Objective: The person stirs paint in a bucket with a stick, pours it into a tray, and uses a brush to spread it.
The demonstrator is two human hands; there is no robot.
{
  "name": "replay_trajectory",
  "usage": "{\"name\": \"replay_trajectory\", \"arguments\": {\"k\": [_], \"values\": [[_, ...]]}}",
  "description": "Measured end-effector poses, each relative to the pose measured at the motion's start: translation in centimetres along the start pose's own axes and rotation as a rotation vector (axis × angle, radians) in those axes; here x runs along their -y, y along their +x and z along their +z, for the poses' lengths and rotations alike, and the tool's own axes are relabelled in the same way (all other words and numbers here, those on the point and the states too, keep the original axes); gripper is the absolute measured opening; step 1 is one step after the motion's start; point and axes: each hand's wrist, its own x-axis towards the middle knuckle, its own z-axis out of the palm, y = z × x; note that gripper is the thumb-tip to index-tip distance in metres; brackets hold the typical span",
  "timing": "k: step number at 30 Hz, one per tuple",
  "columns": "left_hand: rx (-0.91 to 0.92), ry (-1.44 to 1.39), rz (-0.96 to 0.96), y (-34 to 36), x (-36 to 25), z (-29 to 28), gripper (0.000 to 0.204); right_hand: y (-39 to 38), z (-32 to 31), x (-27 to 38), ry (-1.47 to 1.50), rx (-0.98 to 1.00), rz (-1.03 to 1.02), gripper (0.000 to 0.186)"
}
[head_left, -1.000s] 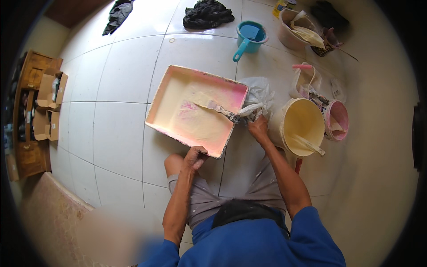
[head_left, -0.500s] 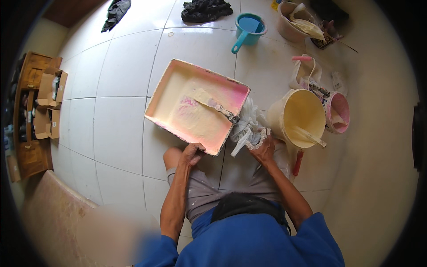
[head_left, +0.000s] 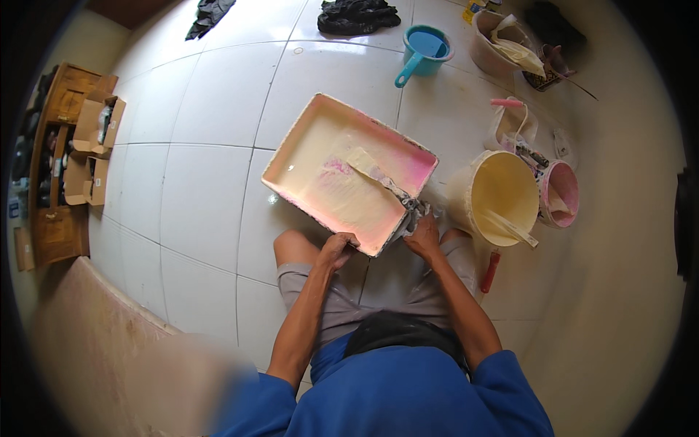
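Gripped the near rim of the rectangular, pink-stained tray (head_left: 349, 175) with the left hand (head_left: 338, 250), on glossy white tiles. Closed the right hand (head_left: 424, 237) round a crumpled grey rag (head_left: 412, 213) at the tray's 4 o'clock corner. Left a flat brush (head_left: 373, 169) in creamy paint, round cream bucket (head_left: 494, 197) at 3 o'clock.

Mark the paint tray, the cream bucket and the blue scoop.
paint tray (head_left: 320, 156): head view, cream-coated floor of the tray.
cream bucket (head_left: 502, 189): head view, inner wall.
blue scoop (head_left: 428, 45): head view, inside the cup.
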Motion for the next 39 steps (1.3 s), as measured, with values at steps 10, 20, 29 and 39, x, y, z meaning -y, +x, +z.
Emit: {"name": "replay_trajectory", "arguments": {"k": [10,20,29,39], "values": [[-0.295,-0.126,0.166,-2.2,3.0,5.7,0.028,-3.7,-0.9,3.1,0.517,-0.219,0.024,0.015],[-0.300,0.189,0.156,3.0,3.8,5.7,0.032,-1.5,-1.1,-0.1,0.421,-0.297,-0.196,0.022],[-0.247,0.060,0.151,1.0,7.4,14.3,0.027,-4.2,-7.6,-5.8,0.352,0.134,0.064,0.040],[-0.119,0.145,-0.289,-9.0,10.9,25.7,0.043,-18.5,-38.2,-21.5,1.121,-0.175,0.266,0.015]]}}
